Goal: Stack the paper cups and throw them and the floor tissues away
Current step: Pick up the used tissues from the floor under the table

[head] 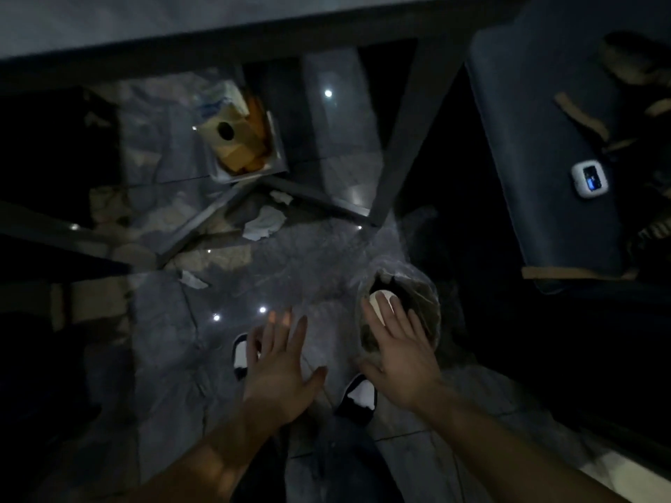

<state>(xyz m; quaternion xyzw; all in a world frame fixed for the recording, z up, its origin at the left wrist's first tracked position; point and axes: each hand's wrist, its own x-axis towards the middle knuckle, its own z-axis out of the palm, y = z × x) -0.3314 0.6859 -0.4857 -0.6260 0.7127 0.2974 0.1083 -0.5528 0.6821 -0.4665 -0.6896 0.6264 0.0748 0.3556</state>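
Hovering w/ fingers spread wide, left hand (277,372) empty, right hand (399,352) above bin (428,295), cup (381,297) inside, tissues (263,223) on floor (163,339)

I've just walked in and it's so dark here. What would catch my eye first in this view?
Two bare, open hands stretch out over the grey tiled floor: the left hand empty, the right hand above a bin lined with a clear bag, where a white paper cup shows. Further off, crumpled white tissues lie on the floor near a box of yellowish packaging.
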